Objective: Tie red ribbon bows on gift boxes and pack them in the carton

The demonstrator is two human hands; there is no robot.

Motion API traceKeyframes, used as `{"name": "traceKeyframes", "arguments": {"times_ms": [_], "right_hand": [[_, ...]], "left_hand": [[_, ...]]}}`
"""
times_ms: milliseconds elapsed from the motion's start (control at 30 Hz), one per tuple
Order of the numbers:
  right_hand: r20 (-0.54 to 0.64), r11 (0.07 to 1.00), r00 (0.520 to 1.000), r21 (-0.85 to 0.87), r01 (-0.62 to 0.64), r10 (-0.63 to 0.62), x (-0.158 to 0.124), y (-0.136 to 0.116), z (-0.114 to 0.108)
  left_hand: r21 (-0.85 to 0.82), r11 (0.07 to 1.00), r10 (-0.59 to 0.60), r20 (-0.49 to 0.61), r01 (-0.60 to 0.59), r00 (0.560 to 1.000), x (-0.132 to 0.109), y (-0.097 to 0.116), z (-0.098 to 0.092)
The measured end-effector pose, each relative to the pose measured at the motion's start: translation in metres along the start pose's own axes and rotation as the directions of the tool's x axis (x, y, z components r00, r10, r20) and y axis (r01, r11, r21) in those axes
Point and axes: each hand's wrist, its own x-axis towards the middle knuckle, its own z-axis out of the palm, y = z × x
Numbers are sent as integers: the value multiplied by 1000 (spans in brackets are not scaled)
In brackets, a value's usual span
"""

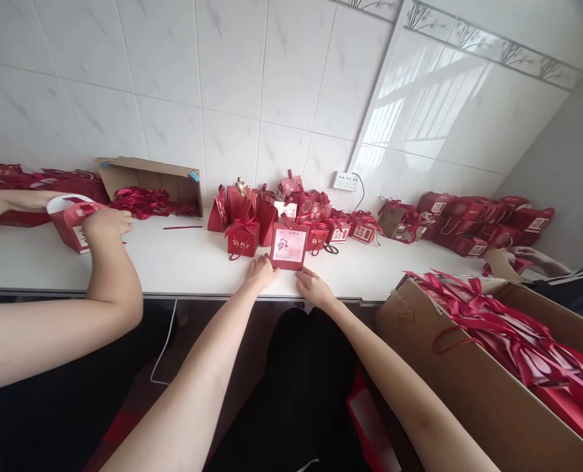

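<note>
A red gift box (289, 246) with a pink printed picture on its front stands upright near the table's front edge. My left hand (261, 274) grips its lower left side, fingers closed against it. At the lower right corner, the fingers of my right hand (313, 287) press on the same box; its underside is hidden. Just behind it sit a small red favor box with a bow (242, 237) and several other red gift boxes, some with gold lettering. A pair of black-handled scissors (331, 249) lies to the right of them.
At left, a co-worker's hands (105, 223) handle a red box with a white handle (72, 226). Behind them, a tipped cardboard box (148, 172) holds red ribbons. A large carton (419, 328) full of ribboned boxes stands at right, near another person's hands (542, 260).
</note>
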Motion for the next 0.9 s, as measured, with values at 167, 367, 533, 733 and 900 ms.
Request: {"name": "traceKeyframes", "arguments": {"times_ms": [167, 367, 533, 733, 900], "right_hand": [[26, 998, 1000, -62, 16, -15, -9, -4, -2], [97, 992, 992, -86, 93, -84, -2, 4, -12], [118, 991, 989, -81, 103, -93, -3, 4, -15], [100, 995, 995, -90, 36, -27, -49, -15, -8], [18, 980, 1000, -199, -16, 20, -120, -65, 11]], "left_hand": [[93, 996, 1, 8, -2, 1000, -12, -1, -2], [133, 991, 3, -28, 1, 1000, -13, -2, -5], [157, 988, 8, -23, -4, 1000, -13, 0, -9], [166, 986, -4, -9, 5, 1000, -9, 1, -8], [157, 988, 1, -5, 0, 1000, -6, 1, -5]]}}
